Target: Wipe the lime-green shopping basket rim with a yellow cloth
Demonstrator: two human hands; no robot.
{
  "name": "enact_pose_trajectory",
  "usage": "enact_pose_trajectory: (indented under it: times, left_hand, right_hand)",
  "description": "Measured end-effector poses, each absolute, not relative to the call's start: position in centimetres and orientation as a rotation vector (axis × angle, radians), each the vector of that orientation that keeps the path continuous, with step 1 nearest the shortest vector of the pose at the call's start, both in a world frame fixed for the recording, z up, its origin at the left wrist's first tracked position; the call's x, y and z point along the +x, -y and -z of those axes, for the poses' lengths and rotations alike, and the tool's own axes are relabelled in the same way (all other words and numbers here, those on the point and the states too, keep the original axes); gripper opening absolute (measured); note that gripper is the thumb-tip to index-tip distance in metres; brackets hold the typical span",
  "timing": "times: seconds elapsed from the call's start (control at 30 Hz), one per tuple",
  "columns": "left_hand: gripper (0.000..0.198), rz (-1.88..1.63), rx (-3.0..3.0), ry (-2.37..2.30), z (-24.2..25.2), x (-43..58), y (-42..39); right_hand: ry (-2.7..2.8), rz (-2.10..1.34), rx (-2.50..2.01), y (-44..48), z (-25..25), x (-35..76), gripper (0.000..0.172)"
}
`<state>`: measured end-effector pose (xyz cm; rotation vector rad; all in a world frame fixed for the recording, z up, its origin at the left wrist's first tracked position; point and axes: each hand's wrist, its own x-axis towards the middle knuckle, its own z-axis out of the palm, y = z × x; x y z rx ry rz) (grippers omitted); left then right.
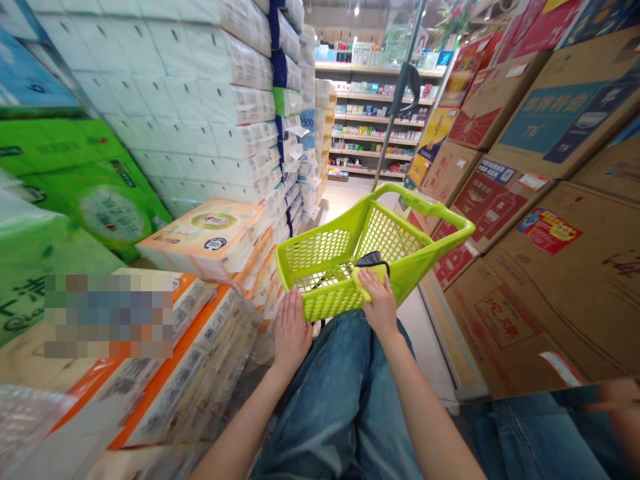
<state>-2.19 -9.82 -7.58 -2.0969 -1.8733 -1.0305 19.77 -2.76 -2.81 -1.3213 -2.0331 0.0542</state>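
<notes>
Lime-green basket [320, 253], left hand [293, 330] on rim [327, 305], right [380, 303] on yellow cloth [367, 279], perhaps

Faded blue denim jeans [340, 400], seemingly loose-cut; bare forearms [430, 420]; bare left hand [293, 333]; bare right hand [380, 307]

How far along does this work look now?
Done, it seems: a black item already lies in the lime-green basket. In hand: the right hand holds a yellow item against the rim, and the left hand rests open on it. Left: the wrapped tissue packs and cardboard cartons stand along the aisle, not in the basket.
</notes>
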Motion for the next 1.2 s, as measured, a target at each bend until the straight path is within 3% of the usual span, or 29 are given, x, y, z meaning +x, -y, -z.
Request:
enact_pose_trajectory:
  times: [0.17,0.37,0.5,0.67,0.83,1.03,1.2]
  left_hand:
    - [0.080,1.064,-2.078,1.872,7.8,-2.0,9.7]
    - [0.074,0.989,-2.093,1.861,8.4,-2.6,9.7]
    - [0.077,0.996,-2.113,1.871,8.1,-2.6,9.8]
    - [0.078,0.995,-2.101,1.873,7.7,-2.3,9.8]
    - [0.079,1.011,-2.080,1.893,7.8,-2.0,9.7]
    - [0.076,1.014,-2.097,1.875,8.1,-2.5,9.7]
    - [0.077,1.012,-2.106,1.862,8.0,-2.6,9.7]
  right_hand:
    - [1.947,-0.042,-1.422,4.4,3.2,15.3,0.076]
    - [2.221,-0.175,-1.104,7.8,4.1,8.2,0.069]
    - [2.273,-0.168,-1.066,6.4,3.5,11.9,0.070]
    - [2.021,-0.010,-1.335,2.7,2.8,19.5,0.072]
    - [1.924,0.024,-1.504,3.3,2.7,17.4,0.074]
    - [2.210,-0.163,-1.164,7.5,3.5,8.9,0.073]
    - [2.267,-0.204,-1.067,5.6,3.0,12.8,0.073]
